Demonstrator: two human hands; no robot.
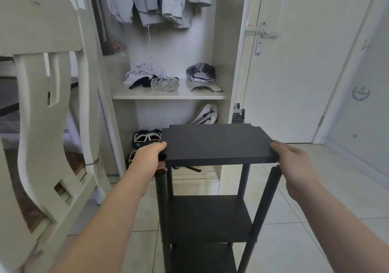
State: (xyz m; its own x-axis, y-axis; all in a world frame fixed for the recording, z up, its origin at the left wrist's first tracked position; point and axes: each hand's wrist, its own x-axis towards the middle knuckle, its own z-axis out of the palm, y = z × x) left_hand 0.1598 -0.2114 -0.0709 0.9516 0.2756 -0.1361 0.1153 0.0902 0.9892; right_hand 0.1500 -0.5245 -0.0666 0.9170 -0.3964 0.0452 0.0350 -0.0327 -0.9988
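Inspection, left to right.

Left margin: a cream wooden chair (42, 108) stands tilted against the open wardrobe (168, 95), close beside the work area.

Left hand (149, 157): clamped on the left short end of the top panel (219, 144), thumb on the upper face, fingers curled beneath and mostly hidden.

The panel is a flat, dark, matte rectangle with notched corners. It is held roughly level over the black rack (210, 218), which stands on the tiled floor (315, 220) in front of the wardrobe. The near right corner sits just above the top of the front right post (271, 188), which leans outward. That corner does not appear seated. Whether the far corners are seated cannot be told.

Right hand (294, 163): clamped on the right short end, fingers over the top edge. The two hands are well apart, one at each end.

Handling assessment:
- The panel looks rigid and light enough for this two-handed hold.
- The matte finish should give fair purchase, though the thin edges may press into the fingers.
- The short ends, as held now, are the sound places to grip, since they leave the corner notches free.
- The rack is tall and narrow, and its posts look loose at the top. Uneven downward pressure could splay a post or tip the frame.

Right margin: a closed white door (294, 73).
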